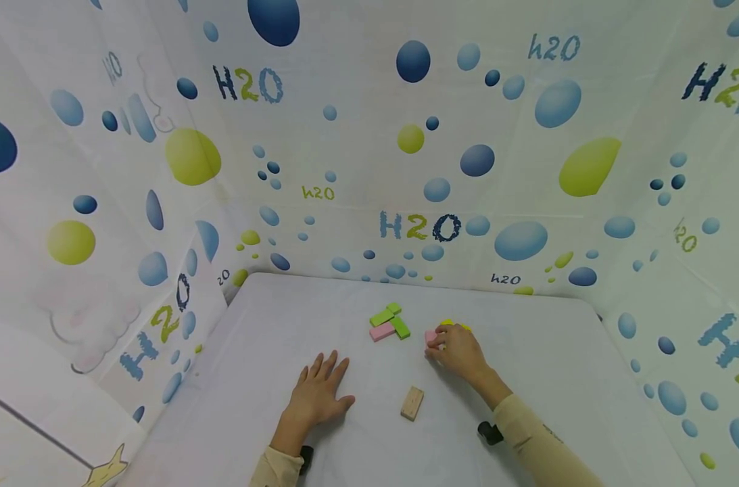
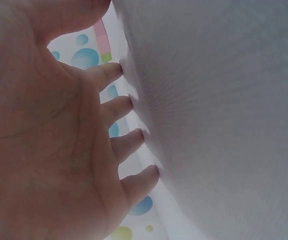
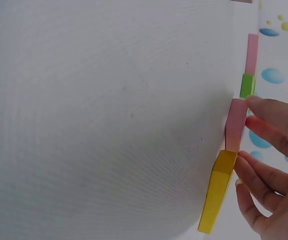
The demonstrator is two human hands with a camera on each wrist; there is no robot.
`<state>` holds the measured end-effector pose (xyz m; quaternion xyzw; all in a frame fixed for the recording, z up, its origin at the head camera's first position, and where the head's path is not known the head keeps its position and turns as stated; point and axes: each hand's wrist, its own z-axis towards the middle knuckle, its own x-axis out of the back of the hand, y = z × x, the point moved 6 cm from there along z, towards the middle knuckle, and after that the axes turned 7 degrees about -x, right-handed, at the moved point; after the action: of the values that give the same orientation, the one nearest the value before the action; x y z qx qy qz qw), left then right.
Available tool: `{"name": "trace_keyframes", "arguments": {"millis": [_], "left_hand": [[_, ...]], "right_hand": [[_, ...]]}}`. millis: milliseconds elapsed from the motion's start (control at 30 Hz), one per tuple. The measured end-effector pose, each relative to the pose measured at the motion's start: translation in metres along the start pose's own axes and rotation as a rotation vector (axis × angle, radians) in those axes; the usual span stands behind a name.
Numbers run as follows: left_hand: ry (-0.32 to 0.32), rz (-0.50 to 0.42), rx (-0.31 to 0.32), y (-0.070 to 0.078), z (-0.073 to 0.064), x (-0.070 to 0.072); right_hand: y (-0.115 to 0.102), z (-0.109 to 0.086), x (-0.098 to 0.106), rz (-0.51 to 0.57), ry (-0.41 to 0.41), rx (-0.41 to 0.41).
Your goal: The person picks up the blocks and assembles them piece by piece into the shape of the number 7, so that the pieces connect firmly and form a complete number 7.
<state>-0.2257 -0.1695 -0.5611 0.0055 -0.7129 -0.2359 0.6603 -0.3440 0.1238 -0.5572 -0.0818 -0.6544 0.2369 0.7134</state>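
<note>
My right hand [image 1: 457,352] is over a pink block [image 3: 235,124] on the white table. Thumb and fingers are at opposite ends of that block, holding it. Yellow blocks [image 1: 447,322] lie right by it, partly hidden under the hand; one yellow block [image 3: 218,192] meets the pink one end to end in the right wrist view. My left hand [image 1: 317,396] rests on the table with fingers spread and nothing in it. Its fingertips [image 2: 151,172] touch the tabletop.
Several green blocks [image 1: 382,318] and another pink block [image 1: 382,331] lie grouped at the table's far middle. Between the hands sits a plain wooden block [image 1: 412,403]. Behind the table [image 1: 235,365] hangs a white sheet [image 1: 357,149] printed with bubbles.
</note>
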Motion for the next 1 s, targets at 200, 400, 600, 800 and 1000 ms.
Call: {"name": "trace_keyframes", "arguments": {"millis": [200, 400, 600, 800, 1000], "left_hand": [[-0.011, 0.005, 0.007, 0.0, 0.0, 0.002], [0.003, -0.012, -0.013, -0.001, -0.001, 0.001], [0.005, -0.015, -0.007, -0.001, 0.0, 0.001], [-0.007, 0.0, 0.005, -0.001, 0.001, 0.0], [-0.007, 0.004, 0.001, 0.0, 0.001, 0.001]], "right_hand": [[0.0, -0.002, -0.001, 0.01, -0.007, -0.022], [-0.001, -0.005, -0.002, 0.029, 0.009, -0.022], [-0.001, -0.008, -0.002, 0.039, 0.021, -0.016], [-0.003, -0.009, -0.001, 0.035, 0.015, -0.016], [-0.005, -0.011, 0.0, 0.016, 0.015, -0.009]]}}
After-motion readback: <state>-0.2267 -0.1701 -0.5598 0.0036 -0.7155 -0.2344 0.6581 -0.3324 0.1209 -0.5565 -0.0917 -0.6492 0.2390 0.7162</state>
